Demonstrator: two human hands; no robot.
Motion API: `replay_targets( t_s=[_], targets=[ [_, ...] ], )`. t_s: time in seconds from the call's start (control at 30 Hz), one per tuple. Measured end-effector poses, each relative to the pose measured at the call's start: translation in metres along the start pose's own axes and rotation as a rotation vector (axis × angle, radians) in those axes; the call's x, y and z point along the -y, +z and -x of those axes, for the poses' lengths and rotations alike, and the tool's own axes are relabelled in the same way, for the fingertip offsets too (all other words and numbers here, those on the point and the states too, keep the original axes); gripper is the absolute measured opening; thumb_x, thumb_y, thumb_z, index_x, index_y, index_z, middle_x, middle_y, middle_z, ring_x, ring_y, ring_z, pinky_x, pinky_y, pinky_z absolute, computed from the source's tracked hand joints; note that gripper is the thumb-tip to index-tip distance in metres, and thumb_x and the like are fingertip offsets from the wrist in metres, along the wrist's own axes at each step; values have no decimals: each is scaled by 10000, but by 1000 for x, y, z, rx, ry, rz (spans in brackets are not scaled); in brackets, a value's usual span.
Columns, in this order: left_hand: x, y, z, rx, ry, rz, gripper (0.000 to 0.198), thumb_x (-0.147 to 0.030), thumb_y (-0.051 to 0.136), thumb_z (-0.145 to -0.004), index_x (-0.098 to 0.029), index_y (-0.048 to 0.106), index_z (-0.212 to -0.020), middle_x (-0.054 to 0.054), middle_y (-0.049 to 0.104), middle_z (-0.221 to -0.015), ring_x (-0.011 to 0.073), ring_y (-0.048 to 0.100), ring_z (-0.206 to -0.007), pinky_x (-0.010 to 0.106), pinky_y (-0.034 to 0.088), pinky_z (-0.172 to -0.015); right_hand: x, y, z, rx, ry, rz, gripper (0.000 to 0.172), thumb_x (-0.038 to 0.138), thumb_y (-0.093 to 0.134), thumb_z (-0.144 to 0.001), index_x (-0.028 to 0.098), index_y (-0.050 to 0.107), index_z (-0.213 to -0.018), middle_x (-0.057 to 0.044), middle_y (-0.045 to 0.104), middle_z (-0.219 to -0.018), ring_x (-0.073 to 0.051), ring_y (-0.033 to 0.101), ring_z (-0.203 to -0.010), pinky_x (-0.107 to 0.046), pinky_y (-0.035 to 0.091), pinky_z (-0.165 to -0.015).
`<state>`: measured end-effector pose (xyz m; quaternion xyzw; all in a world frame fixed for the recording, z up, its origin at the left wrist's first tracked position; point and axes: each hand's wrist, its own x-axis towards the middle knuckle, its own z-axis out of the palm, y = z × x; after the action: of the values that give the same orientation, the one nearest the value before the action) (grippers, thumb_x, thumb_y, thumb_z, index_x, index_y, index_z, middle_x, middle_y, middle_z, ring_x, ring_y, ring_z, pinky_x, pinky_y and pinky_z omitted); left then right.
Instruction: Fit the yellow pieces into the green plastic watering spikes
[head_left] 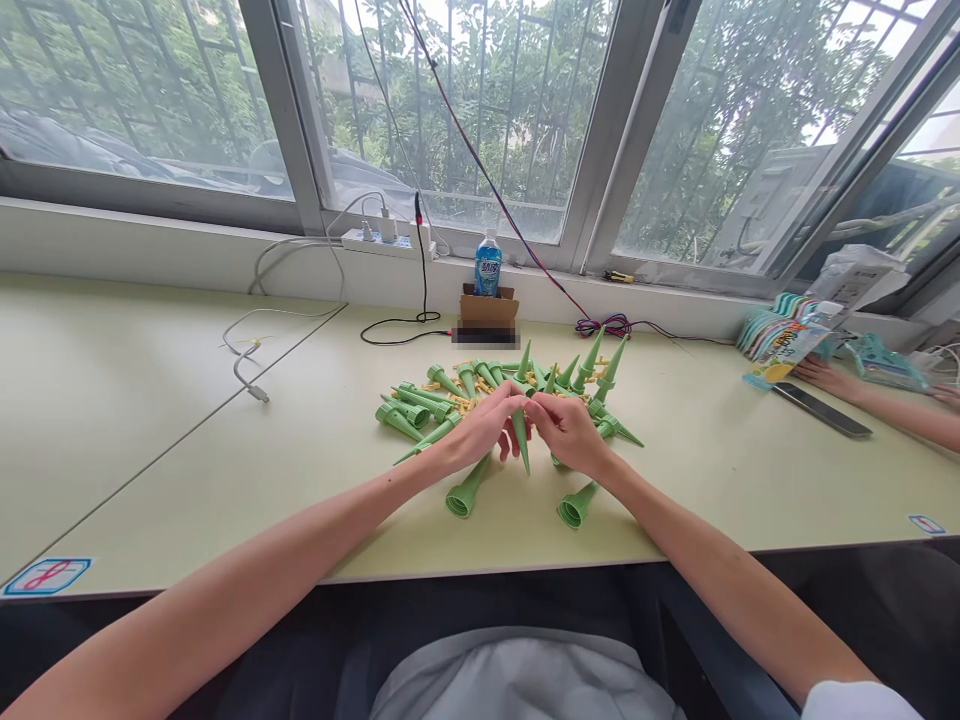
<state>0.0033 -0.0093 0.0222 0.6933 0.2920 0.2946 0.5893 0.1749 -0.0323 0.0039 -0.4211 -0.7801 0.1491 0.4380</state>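
Note:
Just above the table, my left hand [495, 425] is closed around a green plastic watering spike [521, 445], its pointed end hanging down. My right hand [566, 430] meets it at the spike's upper end, thumb and fingers pinched together; whatever they hold is hidden. Behind both hands spreads a pile of more green spikes [420, 400], some lying and some standing point up, with small yellow pieces [465, 405] scattered among them. Nearer to me lie two loose spikes, one green spike [466, 490] below my left hand and another green spike [576, 507] below my right forearm.
A blue-labelled bottle [487, 265] stands in a small cardboard box [487, 308] by the window. Cables [607, 325] and a power strip [386, 242] run along the back. At right are a phone [821, 410], a drink pouch [787, 350] and another person's hand [825, 378].

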Motion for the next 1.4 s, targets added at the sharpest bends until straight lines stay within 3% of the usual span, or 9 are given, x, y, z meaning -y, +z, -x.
replay_targets(
  t_s=[0.5, 0.77, 1.03, 1.4],
  targets=[
    [6, 5, -1, -31, 5, -49, 366, -572, 366, -958, -216, 385, -872, -22, 498, -714, 123, 589, -522, 202, 403, -396, -2, 0, 0, -24, 23, 29, 497, 510, 376, -1003, 193, 437, -625, 42, 389, -492, -101, 348, -481, -256, 311, -516],
    [3, 6, -1, -4, -44, 45, 401, -611, 391, -943, -217, 381, -870, -23, 522, -675, 145, 618, -556, 215, 440, -440, -1, 0, 0, -15, 18, 3, 503, 504, 379, -1005, 198, 437, -611, 26, 465, -497, -109, 385, -476, -258, 334, -517],
    [3, 5, -1, 5, -46, 111, 360, -563, 408, -945, -216, 380, -854, -13, 554, -642, 160, 619, -550, 239, 467, -464, -1, 0, 0, 9, 20, -4, 516, 515, 368, -1006, 199, 467, -611, 21, 482, -490, -114, 395, -468, -263, 348, -526],
    [3, 4, -1, -12, -49, 72, 261, -464, 399, -950, -213, 389, -883, -11, 567, -651, 155, 603, -527, 251, 468, -476, -2, 2, 0, 10, 12, -7, 457, 456, 389, -1006, 197, 414, -629, 45, 376, -508, -101, 337, -485, -247, 303, -512]
  ],
)
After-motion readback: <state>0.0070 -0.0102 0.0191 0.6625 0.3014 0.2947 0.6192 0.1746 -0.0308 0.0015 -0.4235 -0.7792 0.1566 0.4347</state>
